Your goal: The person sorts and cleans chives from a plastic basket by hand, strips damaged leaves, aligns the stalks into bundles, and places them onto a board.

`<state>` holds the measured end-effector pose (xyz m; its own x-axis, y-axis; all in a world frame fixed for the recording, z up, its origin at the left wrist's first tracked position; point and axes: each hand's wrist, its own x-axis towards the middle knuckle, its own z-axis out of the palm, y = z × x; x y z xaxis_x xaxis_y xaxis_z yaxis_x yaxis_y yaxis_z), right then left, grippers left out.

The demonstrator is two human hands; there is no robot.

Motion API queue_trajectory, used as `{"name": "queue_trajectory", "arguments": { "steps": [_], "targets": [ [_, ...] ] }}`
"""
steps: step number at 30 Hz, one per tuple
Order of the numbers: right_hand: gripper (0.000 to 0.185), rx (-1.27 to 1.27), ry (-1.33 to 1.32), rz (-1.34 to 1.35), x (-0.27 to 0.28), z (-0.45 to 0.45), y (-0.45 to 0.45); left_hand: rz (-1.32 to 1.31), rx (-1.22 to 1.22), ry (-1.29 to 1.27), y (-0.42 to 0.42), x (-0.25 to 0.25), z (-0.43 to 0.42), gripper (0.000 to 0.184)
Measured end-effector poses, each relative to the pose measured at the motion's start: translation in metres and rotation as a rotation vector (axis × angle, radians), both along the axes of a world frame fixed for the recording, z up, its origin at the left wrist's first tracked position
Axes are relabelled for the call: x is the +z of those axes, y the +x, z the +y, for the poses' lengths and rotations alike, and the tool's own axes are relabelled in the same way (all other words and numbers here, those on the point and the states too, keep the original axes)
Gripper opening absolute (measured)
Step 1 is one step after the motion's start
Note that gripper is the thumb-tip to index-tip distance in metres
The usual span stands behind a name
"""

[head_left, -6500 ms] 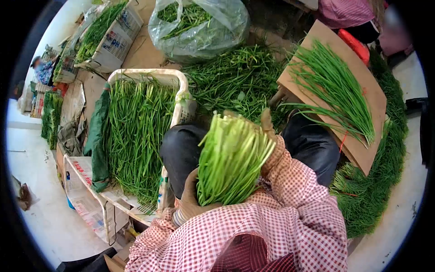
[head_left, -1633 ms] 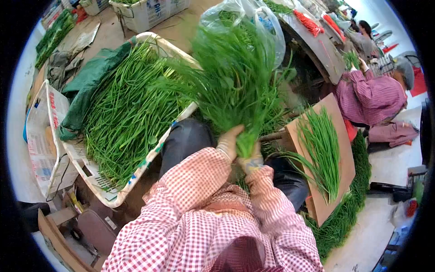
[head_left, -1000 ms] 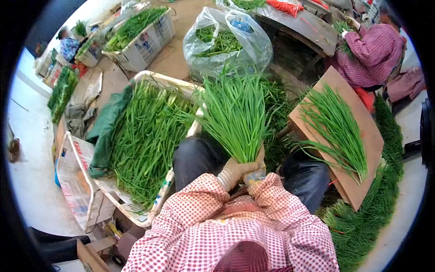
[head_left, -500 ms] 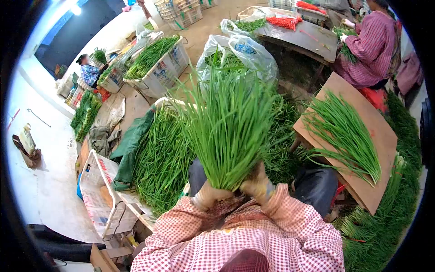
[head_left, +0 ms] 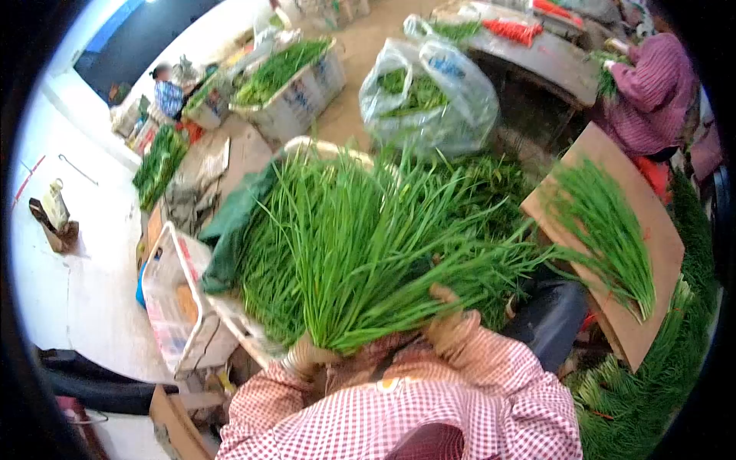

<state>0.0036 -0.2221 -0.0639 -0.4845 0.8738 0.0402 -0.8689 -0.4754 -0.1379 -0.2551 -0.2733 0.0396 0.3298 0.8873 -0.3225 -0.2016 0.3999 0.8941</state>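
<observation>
Gripping fanned-out greens (head_left: 349, 264) near their ends in your left hand (head_left: 309, 355), before you, you seem partway: they look untied. Whether your right hand (head_left: 454, 328) grips any, I cannot tell. Another bunch (head_left: 606, 230) lies on the board (head_left: 668, 241).

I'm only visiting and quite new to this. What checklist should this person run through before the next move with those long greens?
1. Left hand closed around the base of the chive-like bunch: ok.
2. Right hand gripping the leaves: cannot tell; it is at the bunch's lower right side, blurred.
3. Leaves gathered close together: not ok; they fan out widely.
4. Tie around the bunch's base: cannot tell; the left hand hides part of it.
5. Greens on the brown board lying with pale ends together: ok.
</observation>
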Motion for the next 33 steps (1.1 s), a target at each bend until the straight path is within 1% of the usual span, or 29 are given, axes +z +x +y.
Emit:
{"name": "queue_trajectory", "arguments": {
  "steps": [1, 2, 3, 4, 5, 6, 7, 9, 10, 11, 12, 13, 15, 17, 19, 20, 21, 22, 23, 24, 25, 26, 27, 29, 30, 31, 33],
  "targets": [
    [0.040, -0.067, -0.180, -0.159, 0.010, 0.001, -0.003, -0.070, 0.064, -0.104, -0.006, -0.002, -0.012, 0.071],
    [0.041, -0.130, -0.353, -0.329, 0.023, 0.003, -0.004, -0.086, 0.043, -0.172, -0.017, -0.010, -0.017, 0.075],
    [0.039, -0.231, -0.420, -0.319, 0.048, 0.005, -0.005, -0.083, 0.062, -0.141, -0.019, -0.010, -0.020, 0.075],
    [0.037, -0.318, -0.491, -0.279, 0.029, 0.010, -0.003, 0.021, 0.000, -0.089, -0.031, -0.020, -0.022, 0.072],
    [0.035, -0.376, -0.417, -0.376, 0.036, 0.013, 0.004, 0.121, -0.066, -0.032, -0.043, -0.033, -0.021, 0.070],
    [0.038, -0.400, -0.370, -0.356, 0.024, 0.014, 0.006, 0.115, -0.060, -0.044, -0.051, -0.048, -0.019, 0.070],
    [0.040, -0.422, -0.318, -0.336, 0.012, 0.017, 0.008, 0.275, -0.153, 0.070, -0.057, -0.061, -0.018, 0.067],
    [0.045, -0.471, -0.286, -0.406, 0.016, 0.028, 0.018, 0.429, -0.237, 0.176, -0.059, -0.062, -0.016, 0.064],
    [0.052, -0.342, -0.124, -0.434, 0.017, 0.031, 0.038, 0.370, -0.215, 0.127, -0.054, -0.052, -0.012, 0.062],
    [0.055, -0.498, -0.182, -0.660, 0.047, 0.035, 0.036, 0.309, -0.196, 0.075, -0.049, -0.044, -0.010, 0.060],
    [0.054, -0.501, -0.107, -0.654, 0.047, 0.038, 0.044, 0.157, -0.135, -0.027, -0.046, -0.041, -0.010, 0.061],
    [0.054, -0.505, -0.032, -0.649, 0.045, 0.041, 0.061, 0.147, -0.136, -0.036, -0.044, -0.041, -0.009, 0.061],
    [0.053, -0.634, 0.019, -0.791, 0.036, 0.060, 0.096, 0.036, -0.110, -0.046, -0.041, -0.045, -0.005, 0.062],
    [0.048, -0.503, -0.357, -0.832, 0.079, 0.075, 0.135, 0.027, -0.128, -0.088, -0.044, -0.052, -0.006, 0.064],
    [0.038, -0.869, -0.207, -1.275, 0.074, 0.095, 0.178, -0.039, -0.059, -0.044, -0.044, -0.058, -0.007, 0.067],
    [0.038, -0.868, -0.205, -1.279, 0.092, 0.096, 0.169, -0.050, -0.038, -0.049, -0.042, -0.056, -0.006, 0.071],
    [0.033, -0.774, -0.066, -1.347, 0.113, 0.095, 0.161, -0.052, -0.037, -0.054, -0.046, -0.061, -0.004, 0.071],
    [0.029, -0.677, 0.068, -1.406, 0.135, 0.092, 0.146, 0.015, -0.140, -0.005, -0.054, -0.070, -0.002, 0.072],
    [0.026, -0.508, 0.219, -1.503, 0.152, 0.090, 0.124, 0.085, -0.247, 0.046, -0.058, -0.074, 0.000, 0.074],
    [0.023, -0.333, 0.370, -1.586, 0.162, 0.090, 0.100, 0.088, -0.255, 0.041, -0.057, -0.070, 0.000, 0.074],
    [0.024, -0.155, 0.523, -1.521, 0.149, 0.100, 0.082, 0.034, -0.204, -0.040, -0.053, -0.063, -0.001, 0.072],
    [0.031, -0.156, 0.757, -1.642, 0.147, 0.101, 0.056, -0.020, -0.152, -0.120, -0.049, -0.058, -0.001, 0.071],
    [0.037, -0.031, 0.902, -1.788, 0.159, 0.101, 0.037, -0.018, -0.155, -0.124, -0.047, -0.055, 0.000, 0.071],
    [0.051, 0.310, 1.115, -2.105, 0.153, 0.116, 0.006, 0.034, -0.204, -0.027, -0.045, -0.050, 0.005, 0.067],
    [0.051, 0.499, 1.228, -2.129, 0.149, 0.123, -0.006, 0.039, -0.205, -0.036, -0.044, -0.048, 0.003, 0.067],
    [0.044, 0.501, 1.333, -2.085, 0.141, 0.125, -0.013, 0.022, -0.181, -0.047, -0.043, -0.047, 0.000, 0.065],
    [0.038, 0.543, 1.293, -2.055, 0.113, 0.136, -0.029, 0.007, -0.147, -0.068, -0.038, -0.036, -0.004, 0.063]
  ]
}}
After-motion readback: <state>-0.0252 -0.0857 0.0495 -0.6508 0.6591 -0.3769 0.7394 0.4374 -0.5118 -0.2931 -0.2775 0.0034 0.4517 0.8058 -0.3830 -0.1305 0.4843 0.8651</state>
